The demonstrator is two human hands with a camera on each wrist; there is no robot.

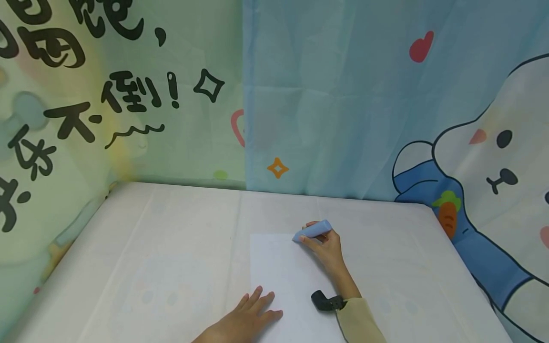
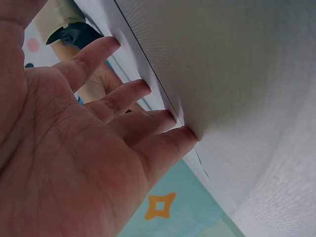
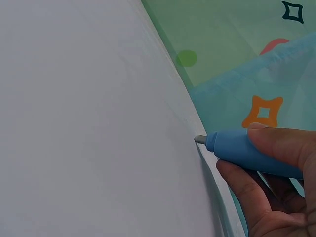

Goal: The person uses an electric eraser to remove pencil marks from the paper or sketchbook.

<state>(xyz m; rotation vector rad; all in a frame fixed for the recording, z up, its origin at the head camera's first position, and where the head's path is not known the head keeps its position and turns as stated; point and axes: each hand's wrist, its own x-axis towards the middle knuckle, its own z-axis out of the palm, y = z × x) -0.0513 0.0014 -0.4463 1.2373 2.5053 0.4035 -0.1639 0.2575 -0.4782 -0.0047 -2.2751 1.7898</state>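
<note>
A sheet of white paper [image 1: 279,267] lies on the white-covered table. In my right hand [image 1: 330,250] I hold a thick light-blue marker [image 1: 317,229] between thumb and fingers, slanted with its tip down to the left. The right wrist view shows the marker's short grey tip [image 3: 200,139] uncapped, right at the paper's surface near the upper part of the sheet. My left hand [image 1: 246,317] lies palm down with its fingers spread at the paper's left edge. Seen from the left wrist, its fingertips [image 2: 190,133] touch the sheet's surface.
The white tablecloth [image 1: 171,247] spreads around the paper on both sides. Behind the table hangs a blue and green printed curtain [image 1: 326,95] with lettering and a cartoon figure. A black wrist camera [image 1: 326,301] sits on my right wrist beside a beige sleeve [image 1: 360,319].
</note>
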